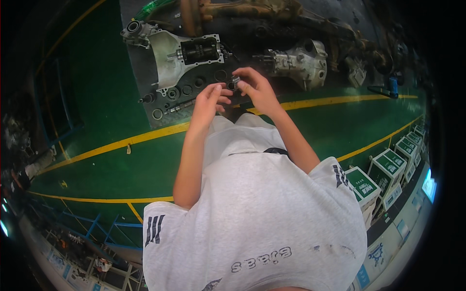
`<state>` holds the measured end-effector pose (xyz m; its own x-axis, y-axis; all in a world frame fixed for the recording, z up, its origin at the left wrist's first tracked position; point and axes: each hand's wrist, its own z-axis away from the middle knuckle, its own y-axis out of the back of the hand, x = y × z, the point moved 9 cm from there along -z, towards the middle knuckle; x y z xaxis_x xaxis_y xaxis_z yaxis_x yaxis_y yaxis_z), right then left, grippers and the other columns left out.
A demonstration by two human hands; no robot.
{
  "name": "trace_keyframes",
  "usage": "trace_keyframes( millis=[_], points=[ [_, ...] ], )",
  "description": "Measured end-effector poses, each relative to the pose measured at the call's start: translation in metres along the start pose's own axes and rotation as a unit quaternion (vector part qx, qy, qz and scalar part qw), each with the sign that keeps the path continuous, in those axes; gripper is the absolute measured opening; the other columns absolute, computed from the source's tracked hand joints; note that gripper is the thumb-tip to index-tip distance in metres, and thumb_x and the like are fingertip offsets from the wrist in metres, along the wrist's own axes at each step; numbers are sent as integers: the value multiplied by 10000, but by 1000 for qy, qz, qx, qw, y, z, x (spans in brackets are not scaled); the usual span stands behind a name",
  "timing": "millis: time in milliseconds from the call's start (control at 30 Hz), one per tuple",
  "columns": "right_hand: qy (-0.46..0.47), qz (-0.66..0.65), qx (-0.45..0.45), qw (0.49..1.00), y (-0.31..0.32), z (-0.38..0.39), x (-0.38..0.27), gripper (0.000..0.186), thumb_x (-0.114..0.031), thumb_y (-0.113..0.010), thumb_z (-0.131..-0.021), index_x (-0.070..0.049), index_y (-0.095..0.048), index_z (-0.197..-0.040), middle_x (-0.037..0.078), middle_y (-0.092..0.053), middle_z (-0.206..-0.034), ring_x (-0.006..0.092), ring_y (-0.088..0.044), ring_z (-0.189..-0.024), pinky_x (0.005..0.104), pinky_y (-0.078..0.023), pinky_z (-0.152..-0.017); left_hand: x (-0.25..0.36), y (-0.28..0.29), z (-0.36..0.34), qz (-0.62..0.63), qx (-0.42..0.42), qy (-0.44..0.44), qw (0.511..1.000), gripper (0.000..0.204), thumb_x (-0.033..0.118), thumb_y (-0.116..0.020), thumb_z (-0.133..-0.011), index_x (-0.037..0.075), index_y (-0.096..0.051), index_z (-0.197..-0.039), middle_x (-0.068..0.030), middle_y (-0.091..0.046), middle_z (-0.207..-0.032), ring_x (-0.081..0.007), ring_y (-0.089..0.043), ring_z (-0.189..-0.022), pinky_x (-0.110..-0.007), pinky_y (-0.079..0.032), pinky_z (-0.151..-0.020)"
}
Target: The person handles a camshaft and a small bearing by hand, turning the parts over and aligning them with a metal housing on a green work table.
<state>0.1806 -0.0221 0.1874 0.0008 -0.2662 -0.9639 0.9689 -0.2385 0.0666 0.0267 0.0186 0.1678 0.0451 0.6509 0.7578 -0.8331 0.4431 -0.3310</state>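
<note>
My right hand [258, 90] pinches a small metal ring-shaped part [234, 83] between thumb and fingers. Just left of it is my left hand [208, 103], its fingers slightly bent and apart, with nothing visible in them. Beyond my left hand lies an opened silver gearbox housing [168, 53] with dark gears [199, 50] inside. Several bearings and rings, among them a round bearing [172, 92] and a thin ring [221, 75], lie on the dark mat. A gear shaft [179, 107] rests left of my left hand.
A second silver gearbox casing [303, 63] lies at the right of the dark mat [138, 63]. Rusty axle parts [247, 10] stretch along the far side. Yellow lines [148, 136] cross the green floor. White and green boxes [361, 185] are lined up at the right.
</note>
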Motion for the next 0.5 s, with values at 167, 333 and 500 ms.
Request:
trace_keyframes(
  millis=[167, 333, 500],
  points=[
    [-32, 189, 75, 979, 22, -19, 124, 326, -52, -724, -823, -37, -633, -1135, 140, -666, -1059, 266, -663, -953, 361, -529, -846, -107, 109, -49, -259, 172, -16, 950, 247, 195, -617, -938, 25, -677, -1107, -100, -718, -1057, -201, -663, -936, -330, -516, -819],
    [2, 327, 47, 944, -1, -29, 170, 355, -32, -729, -778, -80, -622, -1113, 141, -587, -1112, 359, -587, -1052, 444, -501, -888, -150, 167, -38, -377, 282, -47, 881, 209, 145, -675, -836, 7, -679, -992, -161, -696, -963, -302, -680, -891, -401, -529, -821],
    [18, 449, 13, 893, -21, -48, 182, 394, -76, -744, -780, -54, -593, -1143, 132, -576, -1098, 349, -570, -1070, 446, -511, -880, -176, 177, -28, -390, 285, -33, 875, 216, 130, -662, -838, 2, -660, -1012, -167, -696, -956, -316, -684, -876, -404, -537, -824]
  ],
)
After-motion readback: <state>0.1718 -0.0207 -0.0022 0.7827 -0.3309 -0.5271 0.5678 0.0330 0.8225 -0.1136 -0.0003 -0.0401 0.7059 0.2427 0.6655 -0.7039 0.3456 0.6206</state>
